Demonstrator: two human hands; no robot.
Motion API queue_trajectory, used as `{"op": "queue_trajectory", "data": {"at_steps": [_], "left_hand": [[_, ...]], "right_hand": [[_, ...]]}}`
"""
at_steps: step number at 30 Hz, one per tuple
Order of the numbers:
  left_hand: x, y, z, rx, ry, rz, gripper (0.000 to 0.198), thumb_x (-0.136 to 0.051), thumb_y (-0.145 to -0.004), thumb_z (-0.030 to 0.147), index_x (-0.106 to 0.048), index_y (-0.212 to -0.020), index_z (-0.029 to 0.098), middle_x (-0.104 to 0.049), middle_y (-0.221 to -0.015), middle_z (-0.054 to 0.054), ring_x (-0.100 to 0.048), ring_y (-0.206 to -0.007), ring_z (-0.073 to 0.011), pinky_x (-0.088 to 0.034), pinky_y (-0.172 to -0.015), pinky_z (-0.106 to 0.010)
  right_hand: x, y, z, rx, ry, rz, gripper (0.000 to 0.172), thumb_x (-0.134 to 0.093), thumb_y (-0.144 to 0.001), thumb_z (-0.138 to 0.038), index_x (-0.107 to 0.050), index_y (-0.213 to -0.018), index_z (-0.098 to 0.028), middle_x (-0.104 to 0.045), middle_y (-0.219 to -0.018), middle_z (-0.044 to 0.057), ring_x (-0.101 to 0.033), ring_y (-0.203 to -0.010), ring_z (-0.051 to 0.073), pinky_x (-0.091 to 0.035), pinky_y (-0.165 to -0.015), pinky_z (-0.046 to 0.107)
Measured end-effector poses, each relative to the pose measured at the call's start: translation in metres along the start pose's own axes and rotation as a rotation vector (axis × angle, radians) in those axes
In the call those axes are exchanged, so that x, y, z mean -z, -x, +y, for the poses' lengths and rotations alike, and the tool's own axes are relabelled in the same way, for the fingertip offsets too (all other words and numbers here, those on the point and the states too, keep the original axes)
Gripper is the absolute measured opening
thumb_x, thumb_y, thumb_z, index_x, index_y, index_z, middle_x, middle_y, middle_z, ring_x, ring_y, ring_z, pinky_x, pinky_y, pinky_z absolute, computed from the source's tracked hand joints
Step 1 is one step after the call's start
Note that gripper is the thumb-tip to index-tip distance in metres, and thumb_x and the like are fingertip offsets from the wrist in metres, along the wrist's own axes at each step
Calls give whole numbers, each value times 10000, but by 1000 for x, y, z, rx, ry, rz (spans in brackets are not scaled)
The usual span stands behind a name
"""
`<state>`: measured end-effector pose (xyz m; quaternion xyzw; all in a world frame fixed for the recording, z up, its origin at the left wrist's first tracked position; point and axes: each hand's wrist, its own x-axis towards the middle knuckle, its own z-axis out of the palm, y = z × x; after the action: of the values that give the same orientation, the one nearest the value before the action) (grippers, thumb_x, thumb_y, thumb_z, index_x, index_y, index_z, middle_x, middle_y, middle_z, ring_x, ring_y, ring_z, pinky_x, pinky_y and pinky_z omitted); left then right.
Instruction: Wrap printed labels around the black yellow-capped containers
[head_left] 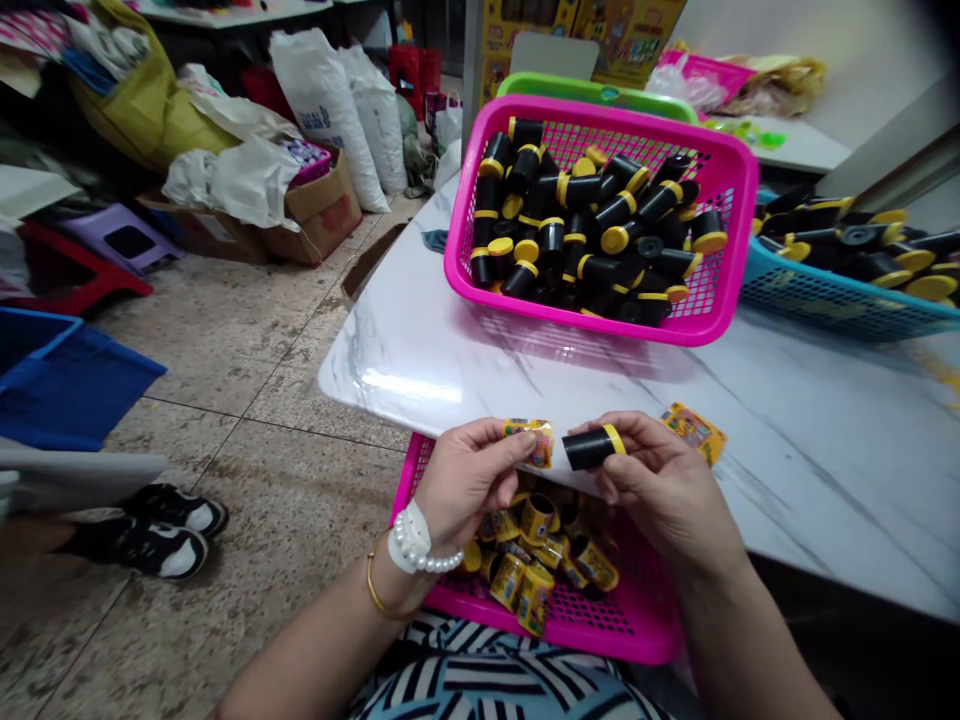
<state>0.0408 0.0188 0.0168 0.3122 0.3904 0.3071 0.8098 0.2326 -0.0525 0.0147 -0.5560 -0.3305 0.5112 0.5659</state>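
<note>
My left hand pinches a yellow printed sleeve that looks like a curled label. Facing it, a short gap away, a black cylinder with a yellow end is gripped in my right hand. Both hands are over a pink basket at my lap, which holds several pieces wrapped in yellow printed labels. On the white table, just beyond my right hand, lies a flat stack of yellow printed labels. Part of the lower basket is hidden beneath my hands.
A larger pink basket full of black cylinders with yellow ends stands on the marbled table. Right of it is a blue basket with similar pieces. Floor-side are a blue bin, a cardboard box, white sacks and another person's shoes.
</note>
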Motion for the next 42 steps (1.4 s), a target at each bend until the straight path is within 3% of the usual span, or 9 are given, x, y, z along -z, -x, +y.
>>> {"op": "queue_trajectory", "data": {"at_steps": [7,13,17,19,23,28,37,42], "left_hand": [[5,-1,2,113,128,-59,263,-865,-712,312,-710,-762,106,-569,-509,27,-334,-364,4,-110,-333,-125],[3,-3,4,193,285,-143,246,-885,-674,235,-694,-731,91,-486,-514,60,-312,-414,8,-108,-341,-107],[-2,-4,4,173,326,-141,230,-864,-711,228,-694,-773,87,-521,-588,51,-327,-422,16,-148,-346,-103],[-3,-4,4,164,324,-146,225,-852,-729,231,-682,-764,89,-539,-615,41,-333,-422,18,-158,-349,-106],[-1,-5,1,160,322,-140,219,-837,-747,237,-671,-773,98,-509,-569,55,-313,-402,17,-146,-346,-110],[0,-7,0,159,349,-165,188,-789,-793,252,-665,-787,110,-465,-457,70,-270,-351,6,-108,-326,-123],[2,-8,2,176,372,-153,150,-758,-804,202,-633,-802,119,-598,-604,33,-379,-361,9,-123,-307,-119],[5,-9,-2,145,396,-174,162,-764,-805,213,-636,-810,115,-641,-679,6,-428,-366,5,-119,-300,-129]], "right_hand": [[10,3,-7,201,260,129,420,-818,-796,-259,-687,-1194,-273,-777,-1060,56,-673,-717,145,-576,-620,258],[0,12,-10,189,45,36,306,-823,-796,-361,-716,-1071,-281,-773,-1058,54,-673,-645,144,-581,-539,257],[-15,12,-3,230,71,23,296,-810,-818,-357,-712,-1088,-290,-771,-1066,52,-742,-861,207,-642,-701,320],[-18,12,1,258,150,71,277,-798,-831,-342,-714,-1088,-282,-771,-1059,55,-745,-943,230,-643,-807,365],[-19,14,1,318,319,186,273,-801,-823,-267,-735,-1087,-291,-758,-1034,40,-735,-931,219,-630,-825,348],[-18,21,-3,457,424,133,306,-784,-832,-208,-740,-1113,-320,-705,-1083,46,-685,-1011,228,-603,-866,358],[-12,12,-13,342,380,44,249,-785,-828,-259,-757,-1072,-301,-729,-974,43,-721,-833,203,-626,-720,300],[-11,8,-22,312,333,-5,231,-794,-823,-283,-768,-1052,-294,-762,-972,52,-742,-875,229,-632,-756,319]]}}
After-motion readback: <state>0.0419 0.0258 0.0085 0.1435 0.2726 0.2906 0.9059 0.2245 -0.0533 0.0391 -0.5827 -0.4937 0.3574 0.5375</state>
